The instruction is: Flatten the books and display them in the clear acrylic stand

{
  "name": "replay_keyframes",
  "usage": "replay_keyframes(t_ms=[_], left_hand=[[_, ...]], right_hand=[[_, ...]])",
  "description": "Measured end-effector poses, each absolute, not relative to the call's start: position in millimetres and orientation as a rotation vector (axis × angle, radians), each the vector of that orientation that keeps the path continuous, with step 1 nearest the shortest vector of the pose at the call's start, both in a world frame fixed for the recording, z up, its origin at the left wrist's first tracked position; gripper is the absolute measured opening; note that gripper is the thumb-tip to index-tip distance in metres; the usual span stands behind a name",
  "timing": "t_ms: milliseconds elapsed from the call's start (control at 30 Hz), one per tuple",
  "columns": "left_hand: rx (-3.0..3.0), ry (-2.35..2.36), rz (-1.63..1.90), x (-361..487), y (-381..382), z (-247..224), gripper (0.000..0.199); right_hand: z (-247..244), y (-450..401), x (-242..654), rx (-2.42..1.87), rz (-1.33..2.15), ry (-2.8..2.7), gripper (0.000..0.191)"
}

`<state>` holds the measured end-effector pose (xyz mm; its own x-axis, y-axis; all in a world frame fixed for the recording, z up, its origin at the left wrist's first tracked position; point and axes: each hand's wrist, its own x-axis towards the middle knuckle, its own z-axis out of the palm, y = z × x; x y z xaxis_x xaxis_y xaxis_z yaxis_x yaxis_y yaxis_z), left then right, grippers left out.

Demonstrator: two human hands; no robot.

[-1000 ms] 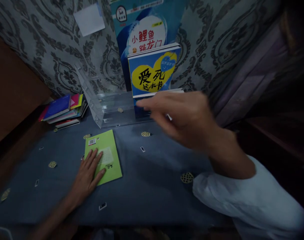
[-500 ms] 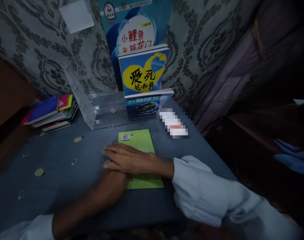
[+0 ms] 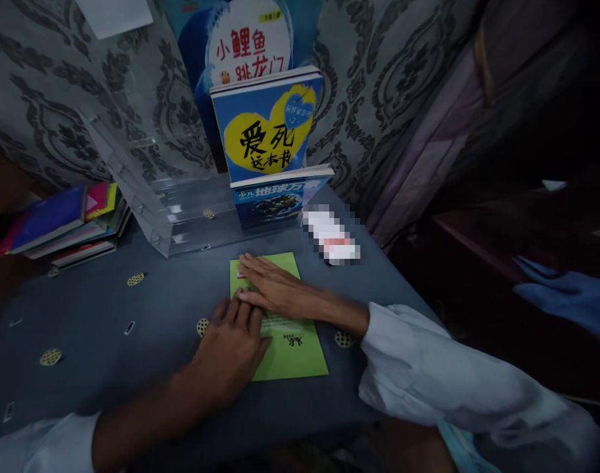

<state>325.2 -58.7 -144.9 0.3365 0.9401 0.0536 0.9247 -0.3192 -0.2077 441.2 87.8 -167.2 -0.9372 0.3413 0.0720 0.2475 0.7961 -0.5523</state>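
A green booklet (image 3: 297,358) lies flat on the grey-blue tablecloth, its back cover with dark print facing up. My right hand (image 3: 275,286) rests flat across its upper part, fingers stretched to the left and covering most of the barcode corner. My left hand (image 3: 233,348) lies over the booklet's left edge, its fingers slightly bent and pointing away from me, the thumb on the cover. The fingertips of both hands meet near the left edge. Neither hand grips anything.
Behind the booklet stands a clear acrylic book rack (image 3: 191,243). It bears a blue book with a yellow heart (image 3: 265,135), an earth book (image 3: 270,200) and a taller blue book (image 3: 250,39). Stacked books (image 3: 58,217) lie left; a blurred-out white item (image 3: 332,236) lies right.
My right hand has slid up the cover toward the barcode corner. My left hand, earlier partly beneath it, now shows its fingers on the left edge. The camera view has shifted.
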Motion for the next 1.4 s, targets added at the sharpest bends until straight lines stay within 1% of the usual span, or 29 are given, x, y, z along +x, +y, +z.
replay_keyframes(t_ms=[133, 233, 367, 433, 467, 600, 733, 800, 933, 1000, 1133, 1233, 1400], left_hand=[[-2.364, -1.682, 0.119, 322, -57, -153, 0.049], [-2.376, -1.716, 0.128, 318, -61, -159, 0.057], [-2.539, -1.639, 0.069, 316, -73, -167, 0.088], [-2.623, -1.555, 0.056, 317, -79, -170, 0.097], [-2.639, -1.532, 0.058, 319, -81, -171, 0.096], [-2.606, -1.574, 0.104, 323, -80, -174, 0.081], [-2.561, -1.599, 0.094, 323, -71, -175, 0.077], [-2.561, -1.591, 0.049, 319, -64, -173, 0.078], [-2.607, -1.586, -0.006, 304, -43, -167, 0.092], [-2.577, -1.642, -0.013, 290, -29, -165, 0.094], [-2.391, -1.822, -0.030, 261, -6, -168, 0.077], [-2.333, -1.860, -0.060, 248, 2, -172, 0.065], [-2.364, -1.818, -0.151, 249, 7, -174, 0.057]], right_hand=[[-181, 95, 469, -0.559, 0.706, -2.758, 0.077], [-194, 92, 492, -0.628, 0.584, -2.701, 0.073], [-203, 81, 515, -0.715, 0.482, -2.664, 0.073], [-204, 77, 521, -0.738, 0.471, -2.670, 0.072], [-204, 76, 521, -0.745, 0.472, -2.673, 0.072], [-200, 81, 516, -0.761, 0.470, -2.681, 0.070], [-198, 93, 502, -0.767, 0.459, -2.691, 0.069], [-197, 99, 495, -0.770, 0.452, -2.683, 0.068], [-197, 106, 485, -0.776, 0.456, -2.678, 0.067], [-197, 106, 484, -0.793, 0.466, -2.679, 0.067], [-196, 105, 487, -0.798, 0.475, -2.670, 0.066], [-197, 106, 490, -0.775, 0.497, -2.635, 0.062], [-199, 114, 491, -0.732, 0.643, -2.495, 0.052]])
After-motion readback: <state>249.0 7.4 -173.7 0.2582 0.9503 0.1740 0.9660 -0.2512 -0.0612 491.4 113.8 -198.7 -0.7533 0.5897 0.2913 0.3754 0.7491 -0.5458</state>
